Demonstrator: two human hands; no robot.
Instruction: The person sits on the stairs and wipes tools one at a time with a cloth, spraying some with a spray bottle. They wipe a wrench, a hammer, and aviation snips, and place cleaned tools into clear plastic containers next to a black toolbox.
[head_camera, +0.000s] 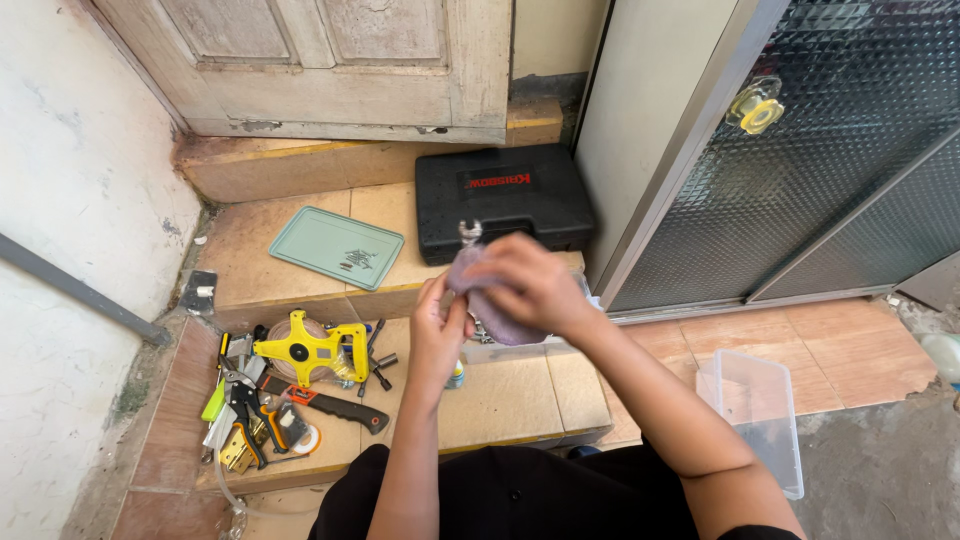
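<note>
My black-clothed lap fills the bottom of the view as I crouch over tan tiled steps (500, 400). My right hand (530, 285) closes its grip around a dull purple cloth (500, 320) wrapped about a small metal fitting (469, 233), whose silver tip pokes out above my fingers; my left hand (440, 325) pinches the cloth's lower edge. Both are held in mid-air above the step. If the cloth slides, I judge the fitting could drop and bounce into the heap of tools by the yellow reel tape measure (310, 348), or strike the black plastic tool case (500, 200) beyond.
</note>
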